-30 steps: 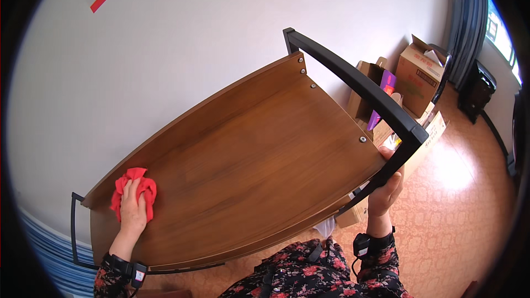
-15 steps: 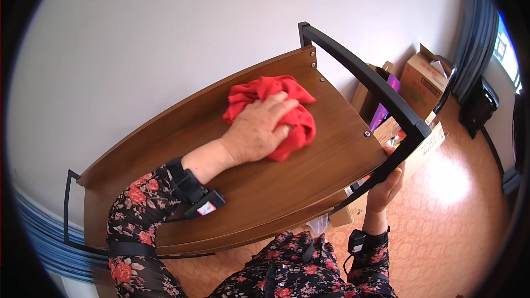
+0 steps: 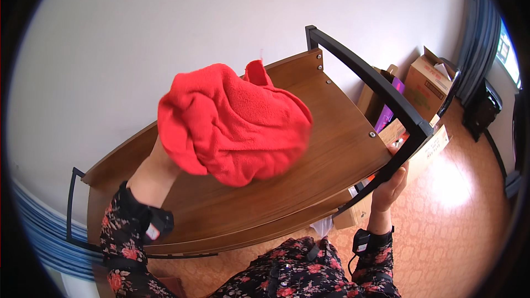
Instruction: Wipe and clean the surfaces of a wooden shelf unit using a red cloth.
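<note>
A crumpled red cloth [image 3: 234, 124] is held up above the brown wooden shelf [image 3: 276, 187]. My left hand [image 3: 164, 155] holds it from beneath; the cloth covers the fingers, and little more than the wrist shows. On the right, my right hand [image 3: 391, 189] grips the shelf's black metal end frame [image 3: 386, 168] near its lower corner, fingers partly behind the bar. The shelf board has raised wooden edges along its far and near sides, with screws at its right end.
A white wall [image 3: 182, 22] rises behind the shelf. Past the right end stand a cardboard box [image 3: 428, 85], a purple package [image 3: 392, 102] and a cardboard flap [image 3: 430, 154]. Blue curtains [image 3: 38, 232] hang at the left. A black object [image 3: 481, 107] is on the reddish floor [image 3: 430, 243].
My left hand has lifted the red cloth off the board and drawn it left and toward me, turning it so the cloth now covers the hand. My right hand stays on the frame.
</note>
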{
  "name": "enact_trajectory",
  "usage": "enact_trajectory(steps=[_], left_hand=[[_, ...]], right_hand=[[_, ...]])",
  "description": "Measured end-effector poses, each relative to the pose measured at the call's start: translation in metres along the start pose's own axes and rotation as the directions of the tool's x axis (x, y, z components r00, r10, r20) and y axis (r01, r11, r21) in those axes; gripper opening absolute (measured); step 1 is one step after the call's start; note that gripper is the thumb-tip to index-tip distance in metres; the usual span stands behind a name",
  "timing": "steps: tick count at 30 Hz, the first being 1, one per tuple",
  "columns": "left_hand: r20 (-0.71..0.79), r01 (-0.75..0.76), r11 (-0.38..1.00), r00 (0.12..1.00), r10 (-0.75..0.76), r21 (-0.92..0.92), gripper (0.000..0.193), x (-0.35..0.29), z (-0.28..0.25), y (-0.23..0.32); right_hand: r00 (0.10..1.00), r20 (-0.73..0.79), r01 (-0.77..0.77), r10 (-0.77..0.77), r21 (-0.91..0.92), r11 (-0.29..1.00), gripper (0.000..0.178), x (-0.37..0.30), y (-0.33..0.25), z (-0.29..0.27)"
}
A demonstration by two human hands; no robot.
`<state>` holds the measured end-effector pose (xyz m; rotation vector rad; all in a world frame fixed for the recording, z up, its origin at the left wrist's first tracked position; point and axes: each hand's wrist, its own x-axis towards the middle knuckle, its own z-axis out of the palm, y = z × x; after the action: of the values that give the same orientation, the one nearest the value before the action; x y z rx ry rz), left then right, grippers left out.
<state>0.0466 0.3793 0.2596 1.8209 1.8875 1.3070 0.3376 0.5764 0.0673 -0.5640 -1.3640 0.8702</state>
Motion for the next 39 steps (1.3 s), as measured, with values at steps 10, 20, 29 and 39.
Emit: enact_trajectory(steps=[10,20,29,39], left_hand=[[0.127,-0.11,0.822,0.991,0.046,0.559,0.046,0.015,0.028,0.031],[0.308,-0.22,0.763,0.951,0.029,0.608,0.067,0.073,0.107,-0.031],[0.313,-0.293,0.776,0.941,0.13,0.559,0.057,0.093,0.133,-0.031],[0.575,-0.402,0.847,0.805,0.147,0.347,0.062,-0.027,0.035,-0.008]], right_hand=[[1.0,-0.028,-0.013,0.014,0.025,1.0,0.063,-0.001,-0.018,-0.018],[0.998,-0.055,0.024,-0.019,0.1,0.995,0.064,-0.017,-0.008,0.002],[0.992,-0.064,0.102,-0.106,-0.057,0.993,0.062,-0.015,0.006,0.016],[0.991,-0.127,0.02,-0.031,-0.085,0.996,0.061,0.003,0.013,0.016]])
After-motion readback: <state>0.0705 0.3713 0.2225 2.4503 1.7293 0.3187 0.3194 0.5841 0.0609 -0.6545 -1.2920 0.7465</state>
